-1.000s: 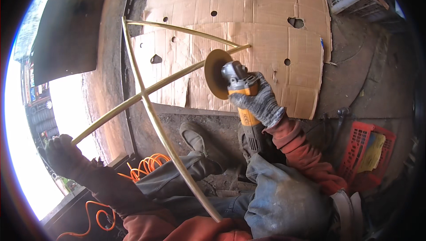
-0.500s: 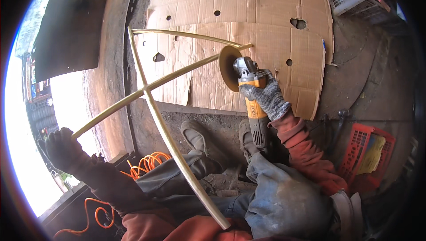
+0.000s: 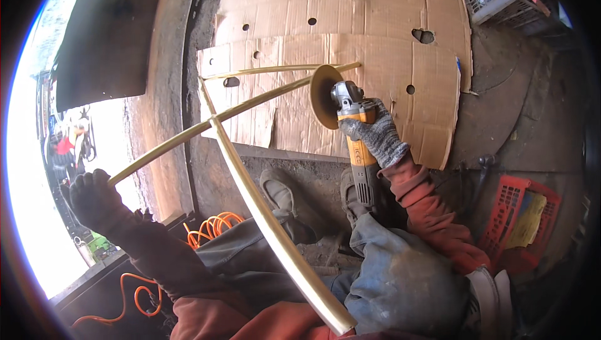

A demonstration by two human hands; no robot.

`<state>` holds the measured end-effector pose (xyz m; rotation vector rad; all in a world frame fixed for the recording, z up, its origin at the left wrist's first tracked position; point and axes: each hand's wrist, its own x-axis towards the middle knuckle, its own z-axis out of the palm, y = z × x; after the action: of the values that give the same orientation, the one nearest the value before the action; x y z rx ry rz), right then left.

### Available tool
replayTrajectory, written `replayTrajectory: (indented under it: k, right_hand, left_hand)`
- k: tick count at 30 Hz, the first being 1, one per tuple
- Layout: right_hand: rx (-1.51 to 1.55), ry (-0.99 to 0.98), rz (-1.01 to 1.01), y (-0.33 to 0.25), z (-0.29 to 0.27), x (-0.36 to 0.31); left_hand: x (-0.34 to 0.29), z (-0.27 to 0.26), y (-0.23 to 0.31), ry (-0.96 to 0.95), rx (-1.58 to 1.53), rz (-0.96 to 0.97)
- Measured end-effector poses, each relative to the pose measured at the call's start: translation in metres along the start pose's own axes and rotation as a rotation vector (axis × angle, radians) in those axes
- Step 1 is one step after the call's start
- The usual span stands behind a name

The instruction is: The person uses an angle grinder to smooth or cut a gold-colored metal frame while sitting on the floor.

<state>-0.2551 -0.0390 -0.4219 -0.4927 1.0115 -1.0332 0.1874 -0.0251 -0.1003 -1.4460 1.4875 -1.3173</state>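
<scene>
1. Two gloved hands are at work: the left hand [image 3: 97, 199], in a dark glove, has its fingers curled around the lower left end of a brass-coloured tube frame [image 3: 263, 99].
2. The right hand [image 3: 375, 130], in a grey knit glove, grips the orange-and-grey body of an angle grinder [image 3: 360, 155].
3. The tube frame reaches from the left hand, past the left edge of two overlapping cardboard sheets [image 3: 388, 58], to a tip above their middle.
4. Since half a second ago, the frame has tilted: its far left corner has dropped in view, from beyond that left edge to the edge itself.
5. Its crossing tube [image 3: 263, 213] now looms larger at the person's lap, and its third tube [image 3: 275, 68] makes a narrower angle with the long one.
6. The left hand has shifted slightly up and rightward.
7. The grinder has hardly moved; its brown disc [image 3: 322, 97] overlaps the long tube near the tip, though whether they touch cannot be told.
8. A red crate [image 3: 506, 212] stays beyond the sheets' near right corner.
</scene>
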Motion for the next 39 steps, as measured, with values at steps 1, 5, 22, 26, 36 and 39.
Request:
replayTrajectory:
  k: [1, 5, 22, 26, 36, 39]
  right_hand:
    - [-0.016, -0.007, 0.002, -0.003, 0.003, 0.0]
    - [-0.008, -0.145, -0.023, -0.012, 0.041, -0.021]
    - [0.074, -0.333, 0.053, -0.041, 0.06, -0.029]
    - [0.023, -0.577, -0.038, -0.034, 0.068, -0.031]
    - [-0.568, -0.122, -0.008, -0.023, -0.057, -0.095]
    - [-0.475, 0.051, 0.049, -0.047, -0.075, -0.108]
  left_hand:
    - [-0.003, 0.0, -0.003, -0.011, 0.001, -0.005]
    - [-0.011, 0.005, -0.005, -0.12, 0.034, -0.031]
    - [-0.013, 0.015, 0.004, 0.278, -2.135, -0.629]
    - [-0.005, 0.017, 0.008, 0.285, -2.196, -0.647]
    - [0.067, -0.004, 0.006, 0.421, -0.977, -0.321]
    - [0.093, -0.014, -0.022, 0.288, -1.633, -0.355]
